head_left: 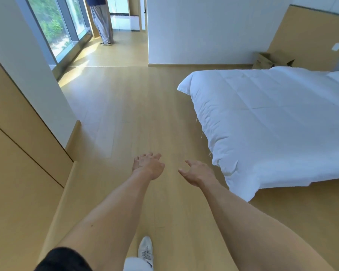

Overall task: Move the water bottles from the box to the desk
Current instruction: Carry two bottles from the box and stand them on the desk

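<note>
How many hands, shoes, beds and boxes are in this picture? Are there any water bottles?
Hands: 2, left hand and right hand, both holding nothing
Shoes: 2, white shoe and the far person's shoe
Beds: 1, bed
Cardboard boxes: 1, box
Water bottles: 0 visible
Total: 6

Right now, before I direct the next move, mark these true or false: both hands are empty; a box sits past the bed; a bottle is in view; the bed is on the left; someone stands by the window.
1. Left hand and right hand hold nothing. True.
2. A cardboard box sits past the bed. True.
3. A bottle is in view. False: none shows.
4. The bed is on the left. False: it is on the right.
5. A person stands by the window. True.
</note>
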The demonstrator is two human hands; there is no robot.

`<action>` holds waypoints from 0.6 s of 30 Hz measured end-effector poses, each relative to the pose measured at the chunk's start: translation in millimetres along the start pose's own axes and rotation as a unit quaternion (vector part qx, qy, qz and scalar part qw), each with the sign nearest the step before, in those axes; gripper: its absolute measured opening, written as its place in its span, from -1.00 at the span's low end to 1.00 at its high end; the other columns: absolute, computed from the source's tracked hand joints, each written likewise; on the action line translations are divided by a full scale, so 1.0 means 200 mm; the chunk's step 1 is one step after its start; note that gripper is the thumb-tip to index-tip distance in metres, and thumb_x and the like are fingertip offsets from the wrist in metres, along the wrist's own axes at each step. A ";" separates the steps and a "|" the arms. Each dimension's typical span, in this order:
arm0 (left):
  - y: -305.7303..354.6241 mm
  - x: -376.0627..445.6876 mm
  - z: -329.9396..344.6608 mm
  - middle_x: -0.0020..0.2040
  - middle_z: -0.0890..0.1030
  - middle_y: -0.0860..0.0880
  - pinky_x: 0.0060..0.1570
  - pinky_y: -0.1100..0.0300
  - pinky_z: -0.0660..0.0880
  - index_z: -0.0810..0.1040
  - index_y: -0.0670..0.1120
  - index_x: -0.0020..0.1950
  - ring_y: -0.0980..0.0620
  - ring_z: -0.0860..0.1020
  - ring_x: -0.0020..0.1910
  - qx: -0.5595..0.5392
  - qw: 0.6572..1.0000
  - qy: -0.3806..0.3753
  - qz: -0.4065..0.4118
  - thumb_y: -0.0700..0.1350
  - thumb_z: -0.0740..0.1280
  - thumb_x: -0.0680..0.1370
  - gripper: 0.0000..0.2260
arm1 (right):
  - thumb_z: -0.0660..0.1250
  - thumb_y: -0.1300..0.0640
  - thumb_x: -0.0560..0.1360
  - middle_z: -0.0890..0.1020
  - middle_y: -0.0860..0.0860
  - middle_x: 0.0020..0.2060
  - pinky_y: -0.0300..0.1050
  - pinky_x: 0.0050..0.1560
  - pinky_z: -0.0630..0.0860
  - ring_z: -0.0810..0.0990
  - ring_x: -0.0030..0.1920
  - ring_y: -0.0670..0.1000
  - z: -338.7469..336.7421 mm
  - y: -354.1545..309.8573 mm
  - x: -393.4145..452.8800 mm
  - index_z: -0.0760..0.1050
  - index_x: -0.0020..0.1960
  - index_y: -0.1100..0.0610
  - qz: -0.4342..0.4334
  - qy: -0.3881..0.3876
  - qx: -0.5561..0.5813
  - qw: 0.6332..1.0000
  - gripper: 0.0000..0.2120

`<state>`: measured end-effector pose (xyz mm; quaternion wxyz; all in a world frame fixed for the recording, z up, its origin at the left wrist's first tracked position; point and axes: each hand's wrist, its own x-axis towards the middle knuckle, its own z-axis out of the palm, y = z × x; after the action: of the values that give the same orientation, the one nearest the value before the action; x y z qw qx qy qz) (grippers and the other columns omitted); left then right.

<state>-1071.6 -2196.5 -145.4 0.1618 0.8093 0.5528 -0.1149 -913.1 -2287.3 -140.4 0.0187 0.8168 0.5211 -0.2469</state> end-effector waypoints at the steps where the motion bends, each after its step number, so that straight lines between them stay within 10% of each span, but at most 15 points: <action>1: -0.01 0.09 -0.05 0.52 0.35 -0.04 0.43 -0.04 0.20 0.29 0.09 0.55 -0.11 0.30 0.49 -0.002 1.000 0.000 0.006 0.13 0.10 0.65 -0.55 | 0.09 -0.26 0.62 0.31 0.04 0.53 0.04 0.45 0.26 0.28 0.52 0.09 -0.05 -0.03 0.08 0.15 0.60 -0.03 0.007 0.002 0.005 1.000 -0.39; 18: -0.35 1.32 -0.66 0.54 0.32 -0.04 0.51 -0.08 0.14 0.26 0.12 0.56 -0.12 0.26 0.52 0.007 1.000 0.012 -0.004 0.17 0.08 0.66 -0.54 | 0.13 -0.27 0.60 0.31 0.01 0.54 0.06 0.46 0.26 0.28 0.52 0.09 -0.58 -0.56 1.33 0.18 0.59 -0.07 -0.008 0.012 0.013 1.000 -0.38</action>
<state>-1039.8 -1896.2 -129.0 0.1489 0.8095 0.5573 -0.1093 -874.7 -1978.6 -126.1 -0.0006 0.8159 0.5243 -0.2440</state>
